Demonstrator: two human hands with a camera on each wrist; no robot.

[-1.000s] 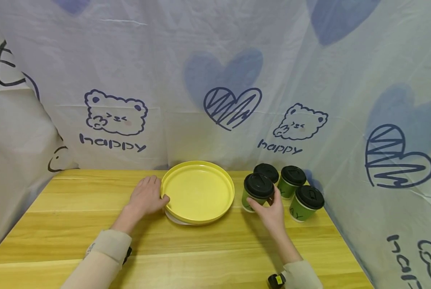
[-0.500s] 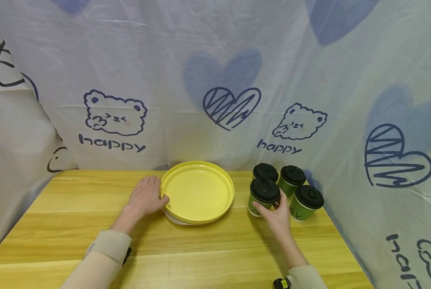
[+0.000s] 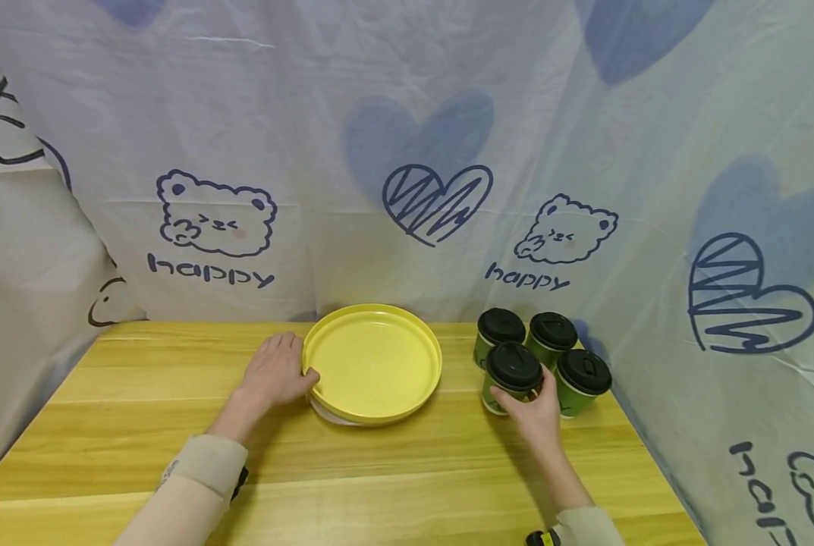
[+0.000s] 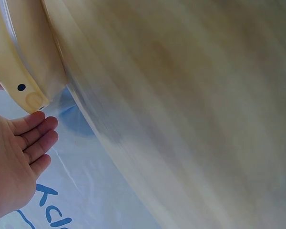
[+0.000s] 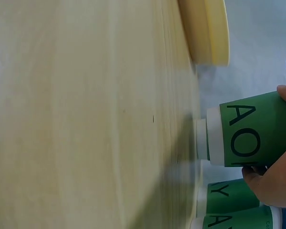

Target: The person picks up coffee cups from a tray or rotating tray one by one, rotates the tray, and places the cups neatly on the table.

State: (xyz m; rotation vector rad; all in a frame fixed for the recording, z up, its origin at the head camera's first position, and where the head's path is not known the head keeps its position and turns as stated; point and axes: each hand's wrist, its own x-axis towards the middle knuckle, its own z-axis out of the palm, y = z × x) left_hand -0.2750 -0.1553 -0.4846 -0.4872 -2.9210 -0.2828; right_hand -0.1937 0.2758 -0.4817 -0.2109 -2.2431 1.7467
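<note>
My right hand (image 3: 535, 413) grips a green paper cup (image 3: 495, 388) with a black lid, thumb on its near left side. In the right wrist view this cup (image 5: 257, 131), marked with dark letters, looks raised slightly off the table. Three similar lidded cups stand close by: one behind it (image 3: 491, 349), one at the back right (image 3: 543, 355) and one to the right (image 3: 573, 394). My left hand (image 3: 277, 371) rests at the left edge of a round yellow tray (image 3: 372, 364), thumb at the rim. In the left wrist view its fingers are fairly straight, the index fingertip touching the tray's side (image 4: 12, 71).
The tray sits on a white base (image 3: 331, 413) on a wooden table (image 3: 352, 485). A white printed cloth (image 3: 325, 227) hangs along the back and both sides. The table's right edge runs close beside the cups.
My right hand has moved the held cup right and toward me, uncovering more of the cup behind and partly covering the rightmost cup. My left hand and the tray stay put.
</note>
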